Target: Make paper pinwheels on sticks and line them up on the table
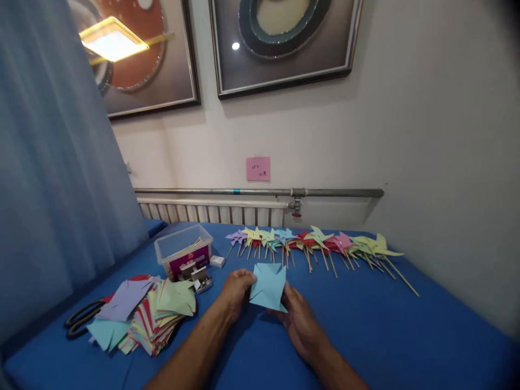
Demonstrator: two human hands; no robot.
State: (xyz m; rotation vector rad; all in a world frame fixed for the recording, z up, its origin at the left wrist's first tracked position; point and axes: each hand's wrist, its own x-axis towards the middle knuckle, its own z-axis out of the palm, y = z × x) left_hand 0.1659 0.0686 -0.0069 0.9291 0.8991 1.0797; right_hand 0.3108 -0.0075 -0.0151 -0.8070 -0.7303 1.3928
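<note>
Both my hands hold a light blue paper square (268,286) just above the blue table (382,330). My left hand (236,290) pinches its left edge with thumb and fingers closed on it. My right hand (298,317) grips the lower right corner from beneath. The sheet looks cut or folded toward the middle, pinwheel-like. A row of several finished paper pinwheels (317,244) on wooden sticks lies behind it, along the far edge.
A stack of coloured paper squares (150,314) lies at the left, with black scissors (81,318) beside it. A clear plastic box (184,250) and small pin boxes (201,279) stand behind the stack. A radiator (211,211) and wall back the table; a curtain (49,179) hangs left.
</note>
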